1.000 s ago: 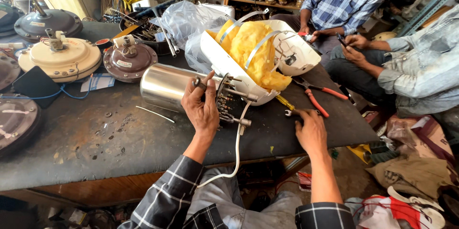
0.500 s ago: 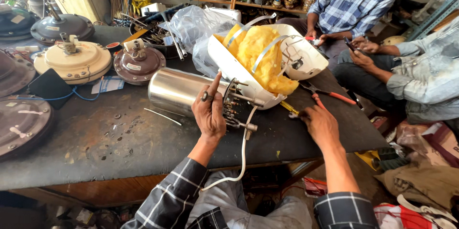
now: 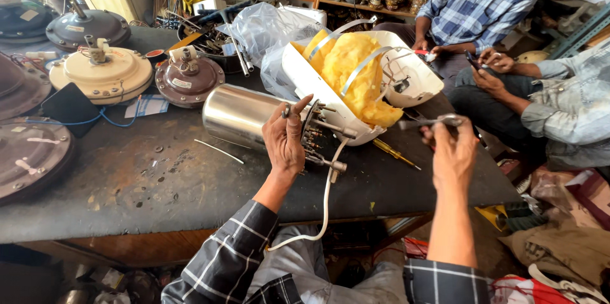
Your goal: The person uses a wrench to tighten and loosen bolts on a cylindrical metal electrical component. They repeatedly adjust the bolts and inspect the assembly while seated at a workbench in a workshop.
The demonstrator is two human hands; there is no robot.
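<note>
A shiny steel tank (image 3: 238, 113) lies on its side on the dark workbench (image 3: 127, 183). My left hand (image 3: 286, 139) rests against its open end, fingers on the plate of studs and terminals (image 3: 318, 135); a white cable (image 3: 324, 202) hangs from there. Behind it stands a white shell (image 3: 406, 75) stuffed with yellow insulation (image 3: 356, 72) under metal straps. My right hand (image 3: 451, 155) is raised above the bench's right edge, gripping a metal tool (image 3: 429, 121) by its end.
Several round fan motors, cream (image 3: 101, 75), maroon (image 3: 189, 76) and dark (image 3: 89, 24), sit at the left. A yellow-handled screwdriver (image 3: 395, 153) lies by the shell. Two seated people (image 3: 470, 5) (image 3: 546, 101) are at the right, shelves of parts behind.
My right hand has lifted off the bench with the metal tool and now holds it in the air. My left hand has stayed on the tank's end. The view has shifted slightly.
</note>
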